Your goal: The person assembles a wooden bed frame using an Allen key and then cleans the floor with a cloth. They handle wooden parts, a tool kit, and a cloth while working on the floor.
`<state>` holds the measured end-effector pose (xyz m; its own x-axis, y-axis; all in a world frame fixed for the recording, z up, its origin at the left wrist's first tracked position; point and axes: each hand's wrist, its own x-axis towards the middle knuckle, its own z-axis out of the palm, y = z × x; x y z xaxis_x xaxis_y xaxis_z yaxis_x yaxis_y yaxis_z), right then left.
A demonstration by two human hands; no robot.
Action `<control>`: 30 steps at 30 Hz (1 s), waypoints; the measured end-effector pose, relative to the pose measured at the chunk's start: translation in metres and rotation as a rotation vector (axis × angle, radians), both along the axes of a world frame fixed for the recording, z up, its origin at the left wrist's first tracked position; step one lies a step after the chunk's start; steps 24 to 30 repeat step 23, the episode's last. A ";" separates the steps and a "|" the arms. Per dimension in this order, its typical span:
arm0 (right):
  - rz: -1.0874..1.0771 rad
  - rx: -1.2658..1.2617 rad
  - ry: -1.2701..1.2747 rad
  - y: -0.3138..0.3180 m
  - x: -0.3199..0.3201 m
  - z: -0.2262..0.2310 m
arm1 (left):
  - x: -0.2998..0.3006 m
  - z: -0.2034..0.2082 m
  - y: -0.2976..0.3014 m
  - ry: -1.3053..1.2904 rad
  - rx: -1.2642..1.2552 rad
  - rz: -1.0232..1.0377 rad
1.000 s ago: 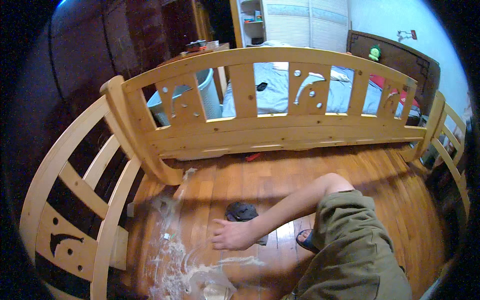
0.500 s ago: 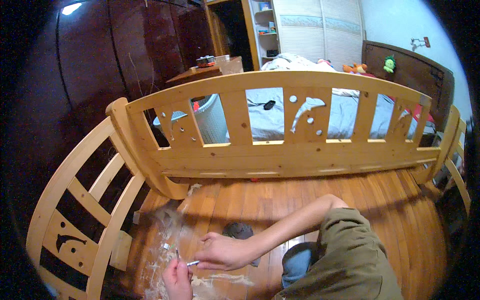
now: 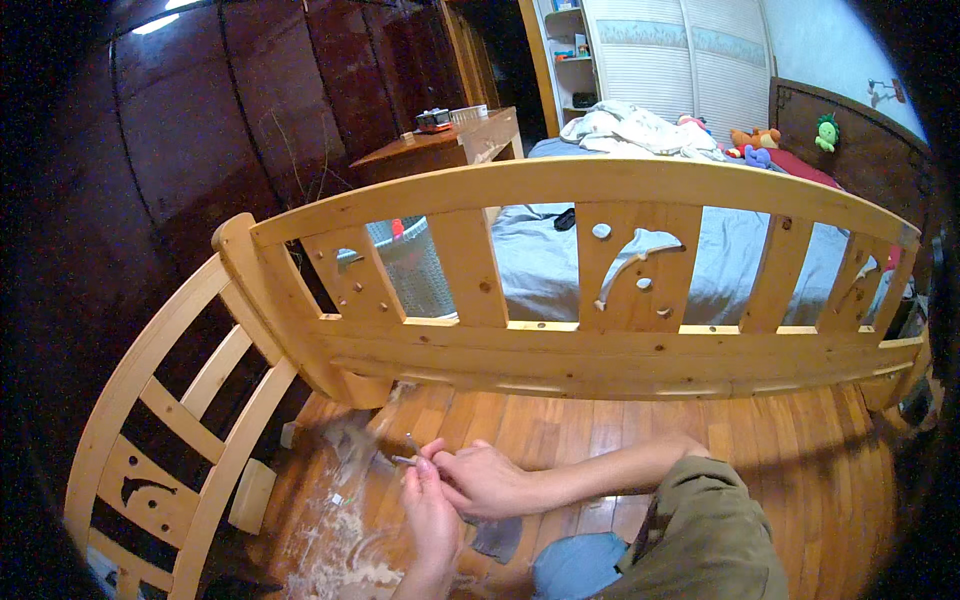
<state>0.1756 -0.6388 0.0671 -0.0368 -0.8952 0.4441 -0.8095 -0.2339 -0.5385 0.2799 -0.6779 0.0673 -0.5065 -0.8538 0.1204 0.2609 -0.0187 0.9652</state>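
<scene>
My left hand [image 3: 432,515] is closed, its thumb and fingertips pinching a slim metal rod [image 3: 410,441] that points up and away. My right hand [image 3: 492,478] comes in from the right and meets it, fingers closed against the left fingertips. A second short, thin metal piece [image 3: 402,460] sticks out leftward at the pinch; the fingers hide most of it. Beneath the hands is the wooden floor [image 3: 560,430], strewn with pale shavings or dust [image 3: 340,545]. A small white piece [image 3: 337,499] lies left of my left hand. Close below my right hand is a dark grey flat piece [image 3: 497,540].
A pale wooden panel with dolphin cut-outs [image 3: 600,365] stands across the front; a similar side panel [image 3: 150,490] rises at the left. A wooden block [image 3: 252,497] sits beside it. Beyond are a bed [image 3: 535,265], a woven basket [image 3: 425,275] and a brown cabinet [image 3: 430,150].
Both hands have moved up and slightly right in the picture and come together, with the metal pieces now side by side. The view has shifted, so the panels sit lower.
</scene>
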 end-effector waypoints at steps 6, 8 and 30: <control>-0.235 -0.191 -0.012 0.030 -0.059 0.008 | -0.075 0.003 0.014 -0.029 -0.096 -0.084; -0.311 -0.248 0.083 0.047 -0.079 0.013 | -0.088 -0.001 0.018 -0.291 -0.321 -0.052; -1.171 0.016 -0.181 0.129 -0.475 0.060 | -0.081 0.000 0.010 -0.489 -0.143 -0.533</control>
